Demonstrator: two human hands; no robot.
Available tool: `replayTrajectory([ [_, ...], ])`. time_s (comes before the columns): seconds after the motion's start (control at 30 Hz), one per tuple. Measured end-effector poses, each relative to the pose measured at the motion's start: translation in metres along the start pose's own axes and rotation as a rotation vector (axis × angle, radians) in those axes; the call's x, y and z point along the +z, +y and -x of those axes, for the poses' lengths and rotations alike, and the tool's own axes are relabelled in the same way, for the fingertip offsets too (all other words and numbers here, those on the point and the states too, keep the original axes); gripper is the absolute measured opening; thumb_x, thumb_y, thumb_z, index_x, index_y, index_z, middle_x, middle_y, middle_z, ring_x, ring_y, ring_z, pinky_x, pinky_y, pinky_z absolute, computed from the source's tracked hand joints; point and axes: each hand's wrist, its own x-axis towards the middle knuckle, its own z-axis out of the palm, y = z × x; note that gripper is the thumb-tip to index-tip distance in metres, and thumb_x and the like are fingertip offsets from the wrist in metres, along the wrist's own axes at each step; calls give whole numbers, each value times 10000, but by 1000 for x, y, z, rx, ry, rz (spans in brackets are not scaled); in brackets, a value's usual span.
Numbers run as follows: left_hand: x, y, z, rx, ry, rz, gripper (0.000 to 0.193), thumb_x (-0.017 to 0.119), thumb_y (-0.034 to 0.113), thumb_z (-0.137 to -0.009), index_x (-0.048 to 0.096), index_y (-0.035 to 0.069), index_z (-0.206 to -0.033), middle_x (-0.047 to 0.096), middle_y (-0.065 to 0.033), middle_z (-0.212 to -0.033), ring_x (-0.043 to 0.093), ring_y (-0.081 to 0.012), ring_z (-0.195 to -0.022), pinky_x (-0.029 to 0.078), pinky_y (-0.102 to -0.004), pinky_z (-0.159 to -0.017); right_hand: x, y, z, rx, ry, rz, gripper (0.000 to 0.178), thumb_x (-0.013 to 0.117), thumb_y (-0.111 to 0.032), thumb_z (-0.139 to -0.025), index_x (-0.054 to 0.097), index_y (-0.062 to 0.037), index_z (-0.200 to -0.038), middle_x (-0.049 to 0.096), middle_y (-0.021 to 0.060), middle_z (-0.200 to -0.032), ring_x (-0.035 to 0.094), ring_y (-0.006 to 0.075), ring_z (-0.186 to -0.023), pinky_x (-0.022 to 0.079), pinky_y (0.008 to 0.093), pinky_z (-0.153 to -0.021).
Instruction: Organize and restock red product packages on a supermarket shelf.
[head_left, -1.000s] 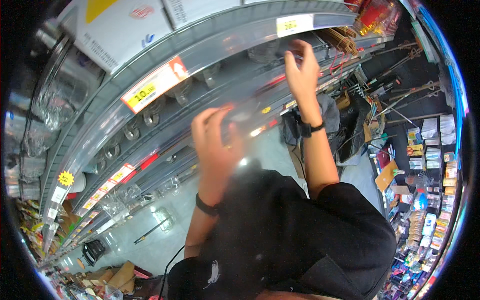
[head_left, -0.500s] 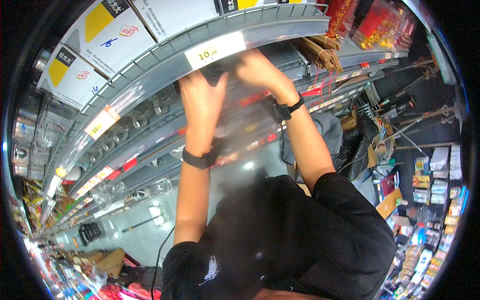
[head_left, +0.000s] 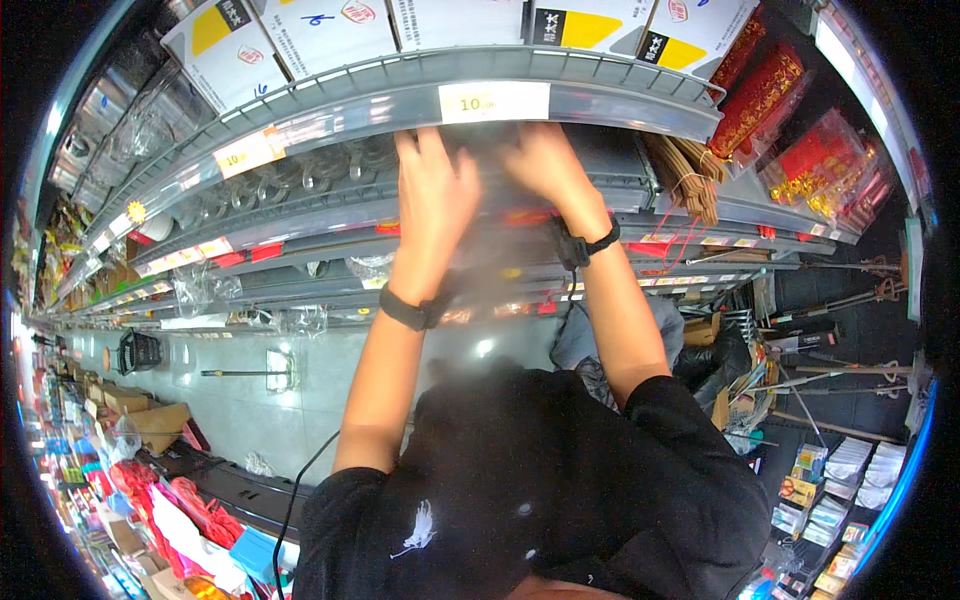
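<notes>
Both of my hands are raised to the shelf level just under a wire-railed upper shelf (head_left: 390, 112). My left hand (head_left: 437, 190) has its fingers stretched up beneath the shelf's clear front strip, thumb apart, and I see nothing in it. My right hand (head_left: 550, 168) is beside it to the right, smeared by motion, its fingertips bent toward the dark gap between the hands. Whether it holds something cannot be made out. A white price label (head_left: 495, 102) sits on the strip above them. Glass mugs (head_left: 325, 165) stand in a row left of my left hand.
White boxes with yellow panels (head_left: 450, 22) line the upper shelf. Right of my hands are a bundle of flat brown sticks (head_left: 685, 175) and red-gold packets (head_left: 815, 160). Lower shelves run below. On the floor are a black basket (head_left: 138, 352) and, at right, a dark bag (head_left: 715, 345).
The view has turned and shifted, so the shelves lie more level and more of the floor shows. My hands stay at the same shelf gap, the right one still blurred.
</notes>
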Motion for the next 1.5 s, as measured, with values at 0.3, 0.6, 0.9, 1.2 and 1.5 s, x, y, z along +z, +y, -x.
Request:
replayTrajectory([
  [0.3, -17, -6, 32, 11, -86, 81, 332, 620, 39, -825, 552, -55, -1136, 569, -222, -1020, 588, -398, -950, 495, -456, -847, 10, -61, 1, 108, 132, -110, 303, 704, -220, -781, 668, 46, -921, 686, 244, -865, 675, 424, -808, 558, 452, -743],
  [0.6, -42, -25, 39, -11, -95, 151, 428, 611, 65, -846, 547, -50, -1254, 577, -252, -1140, 593, -412, -1027, 484, -462, -923, 40, -97, -4, 173, 225, -69, 276, 726, -202, -767, 687, 35, -902, 678, 225, -758, 693, 390, -725, 553, 444, -671],
  [0.9, -47, -57, 39, -22, -126, 268, 508, 606, 82, -861, 508, -5, -1351, 573, -235, -1255, 671, -309, -822, 542, -413, -803, 29, -107, -1, 278, 303, -129, 296, 695, -226, -816, 691, 28, -966, 720, 206, -819, 732, 311, -774, 572, 390, -708],
  [1.2, -51, -50, 29, -47, -277, 291, 450, 625, 110, -850, 577, 1, -1284, 603, -210, -1252, 673, -260, -772, 540, -393, -782, -6, 32, -19, 159, 350, 406, 290, 678, -196, -839, 691, -41, -1083, 706, 205, -1038, 675, 384, -1006, 554, 423, -841],
  [1.5, -49, -48, 27, -57, -311, 300, 447, 638, 120, -844, 592, 3, -1273, 618, -210, -1199, 655, -240, -708, 542, -382, -754, 13, -42, 3, 298, 380, 253, 303, 743, -298, -752, 768, -51, -927, 730, 181, -835, 729, 330, -778, 577, 396, -759],
])
